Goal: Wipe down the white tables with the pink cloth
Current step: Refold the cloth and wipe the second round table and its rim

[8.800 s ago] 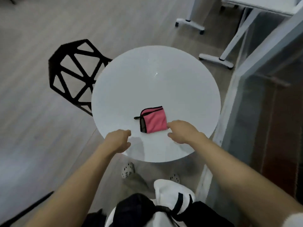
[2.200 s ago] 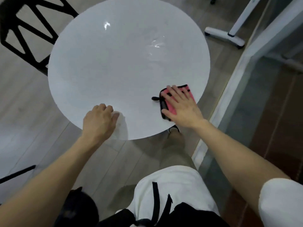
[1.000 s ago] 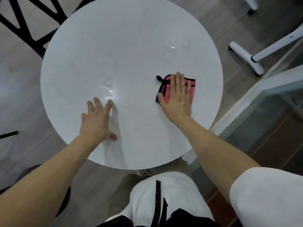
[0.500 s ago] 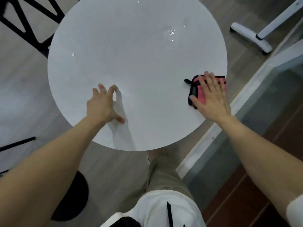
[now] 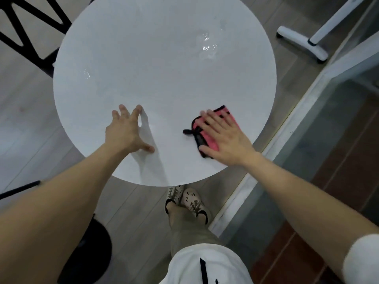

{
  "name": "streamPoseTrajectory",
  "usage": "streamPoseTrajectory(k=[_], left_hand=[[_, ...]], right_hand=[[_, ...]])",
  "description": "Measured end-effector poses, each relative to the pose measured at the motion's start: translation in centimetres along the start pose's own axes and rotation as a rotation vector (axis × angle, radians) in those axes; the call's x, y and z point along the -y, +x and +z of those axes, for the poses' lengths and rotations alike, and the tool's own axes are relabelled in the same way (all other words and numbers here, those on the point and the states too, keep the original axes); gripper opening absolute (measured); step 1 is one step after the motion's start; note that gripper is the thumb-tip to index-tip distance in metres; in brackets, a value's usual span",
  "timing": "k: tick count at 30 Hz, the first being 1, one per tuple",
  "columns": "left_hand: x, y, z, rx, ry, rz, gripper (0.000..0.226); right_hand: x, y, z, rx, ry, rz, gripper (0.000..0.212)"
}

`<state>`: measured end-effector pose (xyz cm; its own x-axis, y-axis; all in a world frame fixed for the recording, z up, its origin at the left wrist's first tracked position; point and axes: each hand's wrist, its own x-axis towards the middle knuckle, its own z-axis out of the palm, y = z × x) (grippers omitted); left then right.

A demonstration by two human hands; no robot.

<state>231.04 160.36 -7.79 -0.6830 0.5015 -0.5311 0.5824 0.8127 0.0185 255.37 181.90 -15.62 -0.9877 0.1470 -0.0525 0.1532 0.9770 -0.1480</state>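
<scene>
A round white table (image 5: 164,68) fills the upper middle of the head view. The folded pink cloth (image 5: 203,134), edged in black, lies on its near right part. My right hand (image 5: 225,138) presses flat on the cloth with fingers spread, covering most of it. My left hand (image 5: 126,130) rests on the bare tabletop to the left of the cloth, fingers apart, holding nothing. Wet streaks (image 5: 207,44) glint on the far right of the table.
A black open-frame chair (image 5: 30,27) stands at the table's far left. A white leg and foot of another table (image 5: 303,39) sit at the upper right. A glass partition with a pale frame (image 5: 287,128) runs along the right. My feet (image 5: 186,199) are under the near edge.
My right hand has slid the cloth from the table's right edge back inward and nearer to me. My left hand stays planted on the tabletop.
</scene>
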Motion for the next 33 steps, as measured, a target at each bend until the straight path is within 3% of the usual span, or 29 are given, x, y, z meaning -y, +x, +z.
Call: streamPoseTrajectory(k=[3, 5, 7, 9, 11, 13, 15, 16, 19, 21, 23, 24, 28, 31, 33], left_hand=[[0.2, 0.1, 0.1, -0.006, 0.001, 0.006, 0.146], [0.5, 0.1, 0.2, -0.007, 0.011, 0.015, 0.147], [0.6, 0.0, 0.4, -0.013, 0.01, 0.018, 0.149], [0.5, 0.0, 0.3, -0.014, 0.004, 0.01, 0.151], [0.3, -0.1, 0.1, -0.005, -0.001, -0.001, 0.154], [0.2, -0.1, 0.1, -0.007, 0.004, -0.006, 0.155], [0.3, -0.2, 0.1, -0.011, 0.007, -0.002, 0.155], [0.4, -0.2, 0.2, -0.016, 0.003, -0.002, 0.155], [0.5, 0.0, 0.4, -0.023, -0.011, -0.008, 0.154], [0.6, 0.1, 0.6, -0.026, -0.012, -0.019, 0.155], [0.5, 0.1, 0.5, -0.019, -0.01, -0.021, 0.155], [0.5, 0.1, 0.5, -0.02, -0.008, -0.021, 0.155], [0.5, 0.1, 0.6, -0.048, 0.003, -0.022, 0.147], [0.4, 0.1, 0.5, -0.055, 0.002, -0.022, 0.144], [0.5, 0.0, 0.4, -0.028, -0.002, -0.016, 0.152]], right_hand=[[-5.8, 1.9, -1.6, -0.027, -0.009, 0.392, 0.083], [-4.3, 4.6, -1.7, -0.074, 0.006, 0.637, 0.084], [0.4, 6.7, -1.1, -0.111, 0.032, 0.74, 0.086], [6.4, 7.1, -0.2, -0.095, 0.049, 0.571, 0.086], [10.5, 5.6, 0.4, -0.047, 0.092, 0.267, 0.085], [9.7, 3.0, 0.5, 0.001, 0.084, 0.0, 0.084], [4.7, 1.4, 0.3, 0.024, 0.058, -0.126, 0.084], [1.5, 1.1, -0.2, 0.031, 0.037, -0.078, 0.084], [-6.4, 1.4, -2.0, 0.016, -0.002, 0.323, 0.083], [-6.3, 3.2, -2.1, -0.045, -0.024, 0.568, 0.083], [-1.8, 6.1, -1.7, -0.091, 0.001, 0.702, 0.082], [1.2, 7.4, -1.4, -0.101, 0.03, 0.662, 0.081], [12.8, 7.9, 0.3, -0.063, 0.113, 0.162, 0.08], [10.7, 4.1, 0.7, -0.023, 0.112, -0.118, 0.078], [4.6, 2.0, 0.4, 0.003, 0.06, -0.158, 0.078]])
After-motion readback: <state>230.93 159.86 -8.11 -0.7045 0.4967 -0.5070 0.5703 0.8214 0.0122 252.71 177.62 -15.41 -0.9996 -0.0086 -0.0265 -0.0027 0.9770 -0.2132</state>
